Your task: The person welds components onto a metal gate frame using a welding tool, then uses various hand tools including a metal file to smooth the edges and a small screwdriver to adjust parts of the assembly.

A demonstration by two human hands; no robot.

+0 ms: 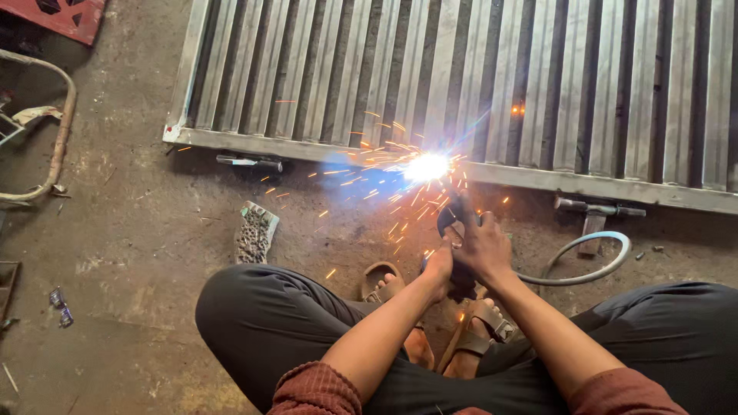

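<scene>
Angle grinder [455,230], a dark hand tool, sits low at the centre of the view, just short of the lower rail of a corrugated metal gate panel [492,84] that lies flat on the concrete floor [131,253]. We see its front end meet the rail at a bright white flare [427,167], from which orange sparks [377,196] scatter leftward and downward across the floor.

The right hand [483,247] wraps over the top of the tool body, its grip pressed together around it. The left hand [440,265] comes in from below and to the left, its grip likewise clamped on the tool's near end, touching the right hand. A pale cable [592,269] loops away from the tool to the right.

The person squats, dark trousers [269,315] framing both forearms, rust-coloured sleeves [315,392] at the lower edge, and sandalled feet [477,334] directly beneath the hands.

Nearby on the floor we note a patterned glove [255,230] left of the sparks, a dark rod [250,162] beside the panel's rail at left, and a hammer-like tool [596,209] beside the rail at right. A curved rusty tube frame [58,131] stands well apart at far left.
</scene>
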